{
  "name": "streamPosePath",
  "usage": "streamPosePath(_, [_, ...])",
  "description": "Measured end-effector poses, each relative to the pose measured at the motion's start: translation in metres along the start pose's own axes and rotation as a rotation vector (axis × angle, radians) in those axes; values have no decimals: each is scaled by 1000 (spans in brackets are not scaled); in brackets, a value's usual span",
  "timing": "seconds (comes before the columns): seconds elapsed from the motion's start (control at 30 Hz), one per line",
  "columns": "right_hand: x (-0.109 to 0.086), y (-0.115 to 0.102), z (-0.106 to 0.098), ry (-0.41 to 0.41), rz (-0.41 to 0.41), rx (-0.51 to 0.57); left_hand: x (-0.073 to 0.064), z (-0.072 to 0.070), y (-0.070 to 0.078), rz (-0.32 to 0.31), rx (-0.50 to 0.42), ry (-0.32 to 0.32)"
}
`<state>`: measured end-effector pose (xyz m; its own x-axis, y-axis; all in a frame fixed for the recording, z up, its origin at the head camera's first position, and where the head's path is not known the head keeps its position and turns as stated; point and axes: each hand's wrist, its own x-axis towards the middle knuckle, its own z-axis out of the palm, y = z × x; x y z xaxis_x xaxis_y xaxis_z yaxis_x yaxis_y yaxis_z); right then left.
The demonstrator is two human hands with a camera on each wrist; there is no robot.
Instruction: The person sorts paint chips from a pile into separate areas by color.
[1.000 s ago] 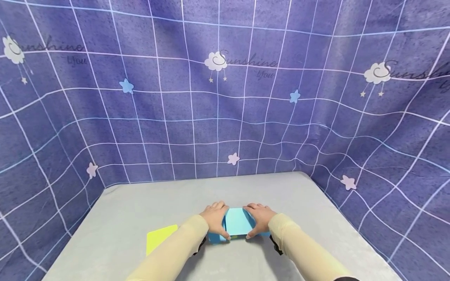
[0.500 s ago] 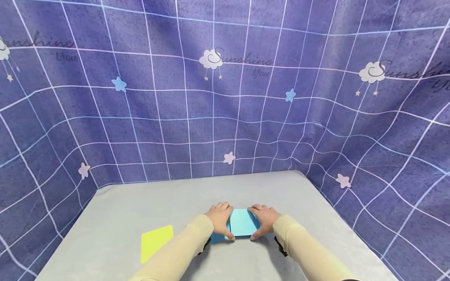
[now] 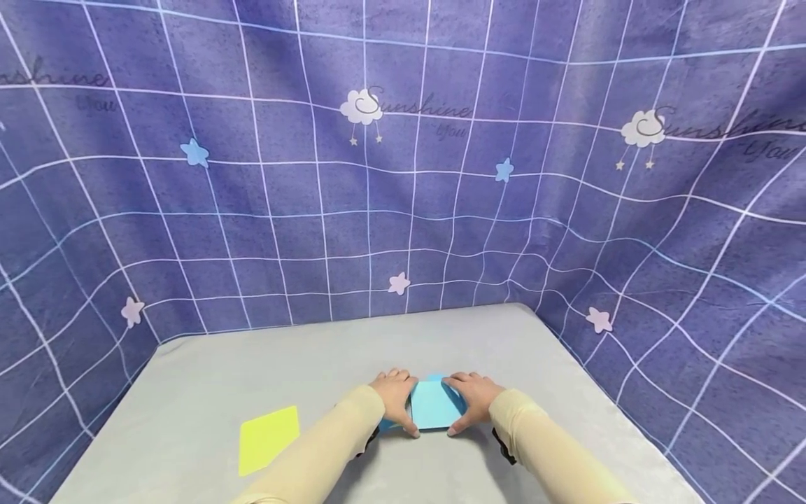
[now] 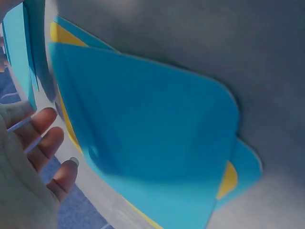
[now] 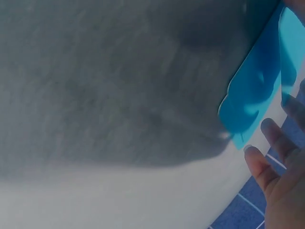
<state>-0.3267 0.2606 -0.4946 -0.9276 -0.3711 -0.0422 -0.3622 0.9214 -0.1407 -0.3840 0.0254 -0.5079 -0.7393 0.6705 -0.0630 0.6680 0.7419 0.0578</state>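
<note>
In the head view, a light blue square card (image 3: 436, 404) is held between both hands, tilted toward the camera. My left hand (image 3: 395, 400) grips its left side, thumb at the near edge and fingers at the far edge. My right hand (image 3: 475, 399) grips the right side the same way. More blue shows just behind the card's far edge. Below the left palm, the left wrist view has overlapping blue cards (image 4: 152, 119) with a yellow card (image 4: 66, 34) showing between them. Under the right hand lies another blue card (image 5: 248, 95), partly cut off by the frame.
A bright yellow square card (image 3: 269, 439) lies apart on the grey-white tabletop (image 3: 302, 364), left of the left forearm. A purple-blue gridded curtain (image 3: 378, 231) with clouds and stars surrounds the table at the back and sides.
Both hands and the held blue card have shifted right, away from the yellow card. A strip of blue now shows behind the card's far edge. The head view has turned slightly right.
</note>
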Motion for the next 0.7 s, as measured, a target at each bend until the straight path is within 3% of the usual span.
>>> streamPosePath(0.2, [-6,7,4,-7,-5,7,2,-3,8,17,21,-12])
streamPosePath(0.53, [-3,11,13,-12,-9,9,5,5,0,20,-14,-25])
streamPosePath(0.7, [-3,8,9,-39,-5,-14,2,-12,-10,20,-113,-2])
